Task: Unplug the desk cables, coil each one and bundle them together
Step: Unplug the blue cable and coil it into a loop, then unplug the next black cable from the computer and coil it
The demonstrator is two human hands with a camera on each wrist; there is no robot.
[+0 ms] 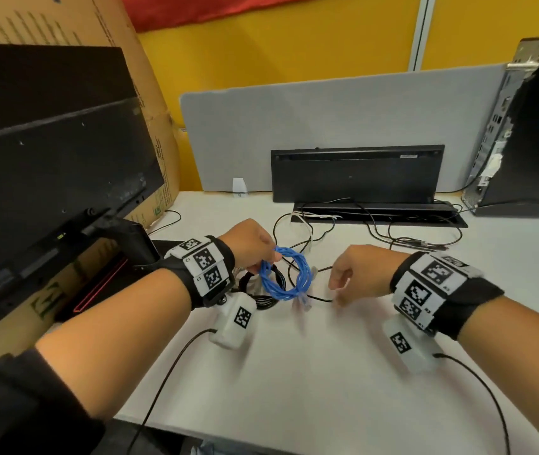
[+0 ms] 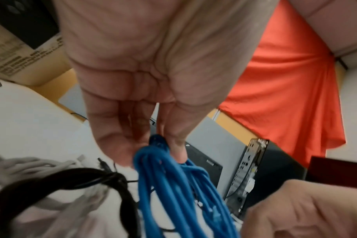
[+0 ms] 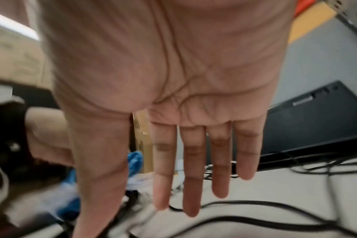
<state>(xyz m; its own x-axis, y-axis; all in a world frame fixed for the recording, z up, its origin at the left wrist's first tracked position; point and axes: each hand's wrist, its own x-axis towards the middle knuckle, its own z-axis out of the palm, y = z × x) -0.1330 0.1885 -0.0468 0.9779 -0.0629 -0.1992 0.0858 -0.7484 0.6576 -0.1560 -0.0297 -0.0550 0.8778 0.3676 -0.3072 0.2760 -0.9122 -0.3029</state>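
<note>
A blue cable coil (image 1: 286, 277) hangs upright just above the white desk (image 1: 327, 372), and my left hand (image 1: 273, 257) pinches its top between thumb and fingers. The left wrist view shows the blue coil (image 2: 173, 185) dangling from the fingertips of my left hand (image 2: 159, 149). Beside it lie a black coil (image 2: 71, 177) and a grey-white cable (image 2: 31, 162). My right hand (image 1: 338, 290) hovers just right of the coil and holds nothing. In the right wrist view its fingers (image 3: 190, 185) are straight over a loose black cable (image 3: 255, 204).
A dark monitor (image 1: 48, 178) and a cardboard box (image 1: 150, 133) stand at the left. At the back, a black cable-tray lid (image 1: 356, 174) stands upright before a grey divider (image 1: 327, 119). A desktop PC (image 1: 524, 133) is at the right. Loose black cables (image 1: 409, 239) trail across the desk.
</note>
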